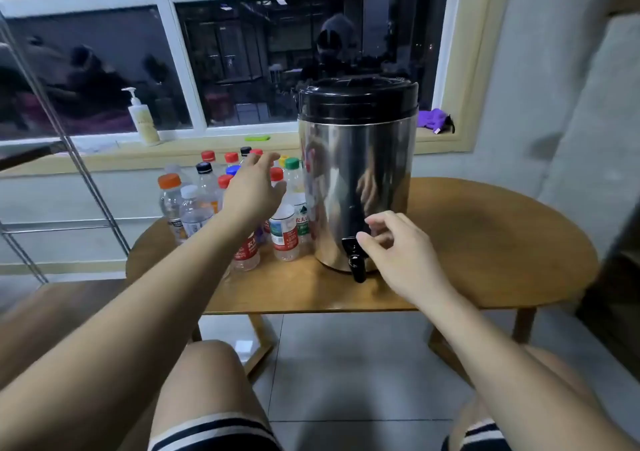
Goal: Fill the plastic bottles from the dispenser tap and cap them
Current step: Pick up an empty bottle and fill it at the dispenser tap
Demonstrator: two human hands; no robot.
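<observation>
The dark window (311,52) spans the far wall above its pale sill (440,145), and the round wooden counter (485,242) stands just below it, with your bare knees at the near edge of the view. On the counter, right of its middle, stands the steel dispenser (381,173), upright under a black lid (356,98). The plastic bottles (194,211) crowd the counter's left side, from just beside the dispenser out to the left rim, all upright and capped in red, orange, white, blue, black and green. The nearest of them, a white-capped bottle (284,235) with a red and green label, stands just beside the dispenser wall. Your left grip (254,194) hangs over the bottles with its fingers spread apart and straight, holding nothing. Your right grip (398,253) is at the dispenser's near base, fingers loosely curled and apart, clamped on nothing, with the thumb tip just beside the lever of the black tap (356,263); whether it touches the lever you cannot tell. The tap points down over the counter's near edge. A white pump bottle (143,121) stands at the sill's left end, a purple cloth (433,119) lies at its right end behind the dispenser, and a small green object (257,138) lies between them.
</observation>
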